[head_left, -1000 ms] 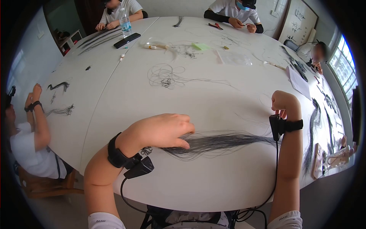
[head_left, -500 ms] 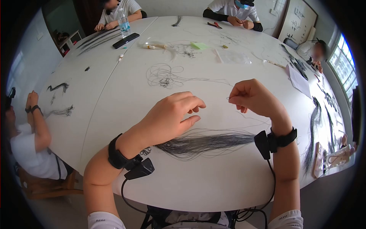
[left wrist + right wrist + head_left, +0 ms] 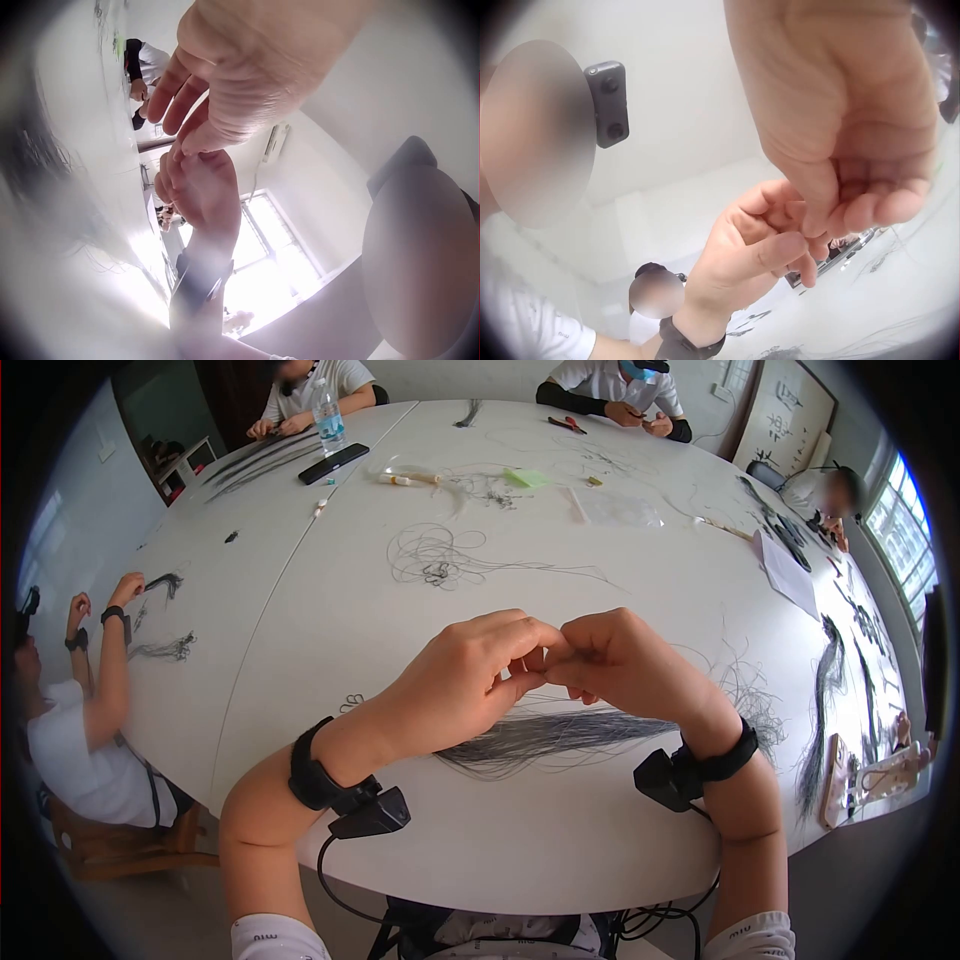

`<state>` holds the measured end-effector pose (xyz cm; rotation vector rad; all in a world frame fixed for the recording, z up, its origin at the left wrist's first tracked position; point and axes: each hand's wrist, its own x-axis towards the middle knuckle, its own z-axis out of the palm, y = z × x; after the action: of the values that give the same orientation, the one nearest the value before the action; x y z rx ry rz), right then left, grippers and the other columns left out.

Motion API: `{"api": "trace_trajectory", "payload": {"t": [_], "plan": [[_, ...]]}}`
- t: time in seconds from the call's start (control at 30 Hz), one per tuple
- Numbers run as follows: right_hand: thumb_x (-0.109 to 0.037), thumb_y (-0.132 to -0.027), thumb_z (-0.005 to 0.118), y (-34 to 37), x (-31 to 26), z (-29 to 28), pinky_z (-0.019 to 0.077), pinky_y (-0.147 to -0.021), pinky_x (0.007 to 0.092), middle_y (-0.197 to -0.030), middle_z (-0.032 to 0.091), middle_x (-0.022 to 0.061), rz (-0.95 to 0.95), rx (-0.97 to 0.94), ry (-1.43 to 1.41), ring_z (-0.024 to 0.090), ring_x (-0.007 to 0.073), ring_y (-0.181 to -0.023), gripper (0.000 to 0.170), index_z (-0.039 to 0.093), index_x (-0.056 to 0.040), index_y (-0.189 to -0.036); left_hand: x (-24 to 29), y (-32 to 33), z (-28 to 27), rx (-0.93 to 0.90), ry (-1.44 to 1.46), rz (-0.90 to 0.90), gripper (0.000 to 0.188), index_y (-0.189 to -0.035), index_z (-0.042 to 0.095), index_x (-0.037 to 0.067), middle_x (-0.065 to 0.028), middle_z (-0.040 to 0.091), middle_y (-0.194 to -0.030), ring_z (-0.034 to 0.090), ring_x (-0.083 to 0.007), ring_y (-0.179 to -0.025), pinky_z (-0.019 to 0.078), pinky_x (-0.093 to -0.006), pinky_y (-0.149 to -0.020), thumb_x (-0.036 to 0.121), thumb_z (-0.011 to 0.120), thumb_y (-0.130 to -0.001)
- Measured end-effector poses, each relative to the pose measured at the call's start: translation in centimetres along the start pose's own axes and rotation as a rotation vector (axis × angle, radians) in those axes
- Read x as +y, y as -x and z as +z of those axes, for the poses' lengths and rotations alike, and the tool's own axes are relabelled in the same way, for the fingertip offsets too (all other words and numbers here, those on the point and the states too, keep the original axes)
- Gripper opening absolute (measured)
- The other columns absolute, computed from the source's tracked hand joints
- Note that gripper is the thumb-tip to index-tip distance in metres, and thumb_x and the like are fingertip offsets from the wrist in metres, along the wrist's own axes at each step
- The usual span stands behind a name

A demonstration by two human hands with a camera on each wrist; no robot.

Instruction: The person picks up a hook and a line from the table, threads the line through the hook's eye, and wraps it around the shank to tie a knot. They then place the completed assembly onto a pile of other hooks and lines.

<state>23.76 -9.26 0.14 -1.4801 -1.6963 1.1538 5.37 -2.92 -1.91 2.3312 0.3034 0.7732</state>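
Observation:
My left hand (image 3: 462, 675) and right hand (image 3: 640, 670) meet at the fingertips above a long bundle of fine black strands (image 3: 565, 742) on the white table. Thumb and index finger of the right hand (image 3: 840, 127) pinch together, holding a thin black strand largely hidden by the fingers. The left hand (image 3: 742, 251) brings its thumb and index finger to the same spot, pinching there, its other fingers loosely bent. Curly loose strands (image 3: 752, 705) spread out beside my right wrist. Small black coils (image 3: 352, 702) lie by my left forearm.
Beyond my hands lies a loose black tangle (image 3: 432, 565). Farther back are a phone (image 3: 334, 464), water bottle (image 3: 328, 422), green paper (image 3: 524, 478) and clear plastic bag (image 3: 615, 510). At right are white paper (image 3: 786, 575) and more strands (image 3: 822, 710). Other people sit around the table.
My right hand has come from the right side to the middle, with a strand in its fingers. The left hand has lifted off the bundle, and the two hands now meet.

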Motion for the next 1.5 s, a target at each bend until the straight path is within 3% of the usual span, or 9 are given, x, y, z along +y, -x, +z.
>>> {"api": "trace_trajectory", "payload": {"t": [0.23, 0.53, 0.63, 0.9, 0.97, 1.3, 1.4, 1.47, 1.5], "plan": [[-0.003, -0.084, 0.060, -0.4, 0.6, -0.3, 0.0461, -0.052, 0.0197, -0.065, 0.059, 0.0028, 0.043, 0.028, -0.042, 0.055, 0.0068, -0.058, 0.007, 0.063, 0.0029, -0.081, -0.6, -0.2, -0.4, 0.137, 0.031, -0.112, 0.012, -0.091, 0.064, -0.001, -0.0091, 0.062, -0.086, 0.062, -0.0157, -0.071, 0.0491, -0.0248, -0.059, -0.004, 0.061, -0.080], [-0.004, -0.085, 0.058, -0.4, 0.7, 0.0, 0.0444, -0.050, 0.0191, -0.065, 0.058, 0.0017, -0.051, 0.117, -0.021, 0.054, 0.0059, -0.058, 0.007, 0.062, 0.0014, -0.080, -0.7, -0.2, -0.8, 0.065, 0.157, -0.345, 0.008, -0.083, 0.066, 0.002, -0.0041, 0.065, -0.076, 0.056, -0.0085, -0.063, 0.0448, -0.0227, -0.055, 0.009, 0.068, -0.080], [-0.003, -0.085, 0.058, -0.4, 1.1, -0.1, 0.0430, -0.049, 0.0190, -0.065, 0.057, 0.0011, -0.108, 0.127, -0.010, 0.054, 0.0052, -0.058, 0.007, 0.061, 0.0011, -0.080, -1.0, -0.2, -1.0, 0.038, 0.182, -0.369, 0.009, -0.088, 0.066, 0.002, 0.0003, 0.064, -0.076, 0.057, -0.0045, -0.068, 0.0477, -0.0195, -0.056, 0.007, 0.065, -0.081], [0.000, -0.083, 0.056, -0.8, 2.1, 0.1, 0.0382, -0.048, 0.0200, -0.061, 0.051, -0.0012, -0.188, 0.161, 0.068, 0.048, 0.0052, -0.055, 0.009, 0.056, -0.0004, -0.075, -0.4, -0.1, -1.1, 0.071, 0.143, -0.303, 0.010, -0.089, 0.066, 0.002, 0.0000, 0.062, -0.074, 0.054, -0.0042, -0.063, 0.0435, -0.0195, -0.053, 0.009, 0.065, -0.081], [0.001, -0.082, 0.056, -1.1, 2.8, 0.2, 0.0374, -0.048, 0.0210, -0.060, 0.049, -0.0014, -0.353, 0.170, 0.175, 0.046, 0.0057, -0.054, 0.009, 0.055, -0.0005, -0.073, -0.5, -0.1, -1.1, 0.078, 0.126, -0.284, 0.011, -0.089, 0.065, 0.002, 0.0000, 0.061, -0.073, 0.054, -0.0042, -0.063, 0.0427, -0.0195, -0.053, 0.010, 0.065, -0.081], [0.001, -0.079, 0.057, -1.3, 3.6, -0.3, 0.0388, -0.049, 0.0232, -0.055, 0.049, 0.0016, -0.288, 0.195, 0.264, 0.047, 0.0085, -0.051, 0.007, 0.056, 0.0003, -0.072, -0.9, -0.2, -1.3, 0.115, 0.072, -0.322, 0.008, -0.079, 0.065, -0.002, -0.0070, 0.065, -0.072, 0.061, -0.0112, -0.065, 0.0469, -0.0235, -0.054, 0.006, 0.066, -0.079], [-0.002, -0.078, 0.061, -0.9, 3.4, 0.2, 0.0411, -0.049, 0.0246, -0.064, 0.057, 0.0053, -0.231, 0.162, 0.477, 0.051, 0.0123, -0.051, 0.003, 0.060, 0.0003, -0.077, -1.0, -0.2, -1.3, 0.098, 0.052, -0.340, 0.007, -0.080, 0.065, -0.001, -0.0068, 0.065, -0.072, 0.062, -0.0117, -0.066, 0.0473, -0.0238, -0.055, 0.006, 0.066, -0.078], [-0.006, -0.077, 0.066, -0.9, 3.2, 1.1, 0.0431, -0.051, 0.0251, -0.078, 0.062, 0.0078, -0.335, 0.360, 0.417, 0.053, 0.0143, -0.053, 0.009, 0.064, -0.0003, -0.083, -1.0, -0.3, -1.1, 0.089, 0.038, -0.341, 0.007, -0.080, 0.065, -0.001, -0.0066, 0.065, -0.073, 0.062, -0.0118, -0.066, 0.0474, -0.0236, -0.056, 0.006, 0.066, -0.079], [-0.006, -0.077, 0.066, -0.9, 2.7, 1.2, 0.0431, -0.051, 0.0251, -0.078, 0.062, 0.0078, -0.334, 0.362, 0.416, 0.053, 0.0143, -0.053, 0.009, 0.064, -0.0003, -0.083, -1.0, -0.3, -1.1, 0.084, 0.047, -0.347, 0.007, -0.080, 0.065, -0.001, -0.0066, 0.065, -0.073, 0.062, -0.0118, -0.066, 0.0476, -0.0238, -0.056, 0.006, 0.066, -0.079]]}}
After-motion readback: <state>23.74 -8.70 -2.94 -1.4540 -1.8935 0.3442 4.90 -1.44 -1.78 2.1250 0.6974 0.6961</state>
